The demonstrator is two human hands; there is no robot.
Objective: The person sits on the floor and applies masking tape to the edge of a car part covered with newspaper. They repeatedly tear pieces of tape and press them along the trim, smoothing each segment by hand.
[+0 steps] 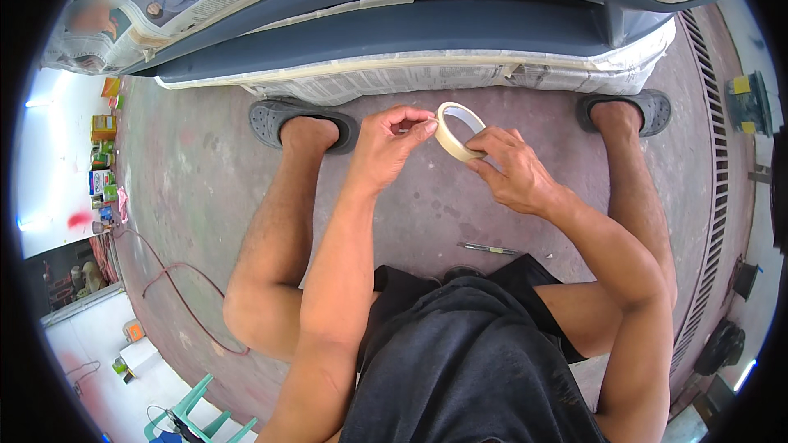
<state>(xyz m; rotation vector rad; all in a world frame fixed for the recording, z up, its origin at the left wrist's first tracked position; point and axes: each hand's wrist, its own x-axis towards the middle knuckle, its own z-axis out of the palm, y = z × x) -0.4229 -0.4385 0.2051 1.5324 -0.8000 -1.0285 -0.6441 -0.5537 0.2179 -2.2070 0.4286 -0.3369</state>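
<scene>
Between my hands, above the floor, is a roll of cream masking tape (450,141). My right hand (517,170) grips its lower right rim between thumb and fingers. At the roll's upper left side, my left hand (386,143) pinches with thumb and forefinger, seemingly at the tape's edge; the loose end is too small to make out. Ahead of me stands a dark grey-blue vehicle bumper (345,41), its surroundings covered with newspaper (394,75) held by strips of tape. Neither hand touches it.
A slim cutter knife (490,247) lies on the stained concrete floor between my legs. A reddish hose (176,266) curls at the left, near cans and boxes (103,128). A green plastic chair (193,410) stands at lower left. A slotted drain grate (716,172) runs along the right.
</scene>
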